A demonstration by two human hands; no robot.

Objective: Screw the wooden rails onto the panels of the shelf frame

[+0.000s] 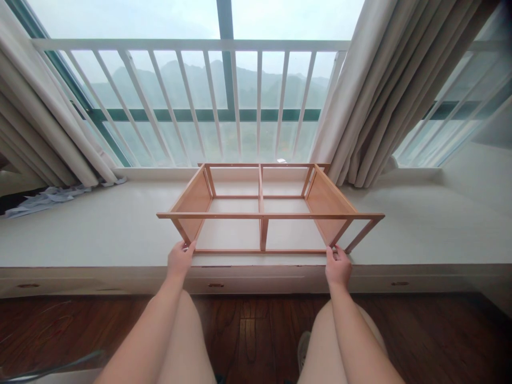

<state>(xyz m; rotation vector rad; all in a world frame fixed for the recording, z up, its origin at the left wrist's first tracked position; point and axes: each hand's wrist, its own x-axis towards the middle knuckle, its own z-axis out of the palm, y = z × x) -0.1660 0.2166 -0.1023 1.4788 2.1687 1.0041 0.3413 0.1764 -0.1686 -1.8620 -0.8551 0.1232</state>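
Observation:
A light wooden rack frame [262, 215] with two solid end panels and thin crossbars rests on the white window ledge [100, 229]. My left hand [180, 259] grips the frame's lower front left corner, fingers closed on the wood. My right hand [338, 265] holds the lower front right corner the same way. Both forearms reach forward over my knees.
Beige curtains [384, 90] hang at both sides of the window with its white railing [224, 101]. Crumpled pale plastic wrapping [52, 196] lies on the ledge's left end. Drawers with small handles [216, 285] run below the ledge. Dark wood floor [256, 330] lies underfoot.

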